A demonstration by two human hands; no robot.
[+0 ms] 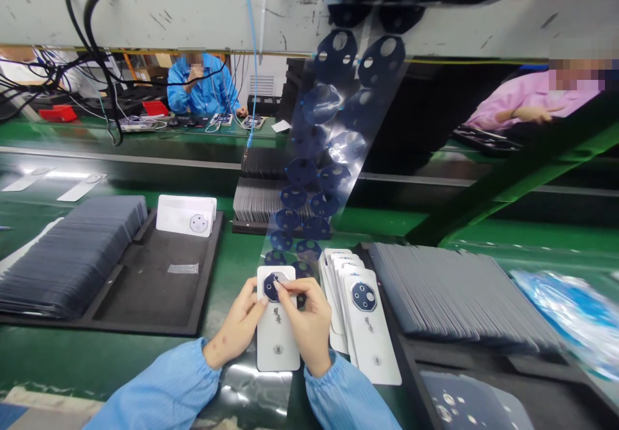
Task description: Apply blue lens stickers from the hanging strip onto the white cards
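White panel (pixel 278 359) at ctr, over green tabletop (pixel 236 249), dark disc (pixel 271 290) nr its top. L hand (pixel 236 322) holds panel's L edge; R hand (pixel 309 320) has thumb + index close tog. at disc, can't tell if gripping. Overlapping white panels (pixel 371 346) just to R; film strip w/ dark cutouts (pixel 325 203) behind; black tray (pixel 159 298) to L.

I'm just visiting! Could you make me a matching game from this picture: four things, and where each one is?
Things:
1. left hand
2. right hand
3. overlapping white panels
4. light blue cord

Places:
A. hanging in front of the grey beam
B. at the left edge of the held panel
C. to the right of both hands
D. fingertips at the dark octagonal patch

Pairs: 1-B, 2-D, 3-C, 4-A
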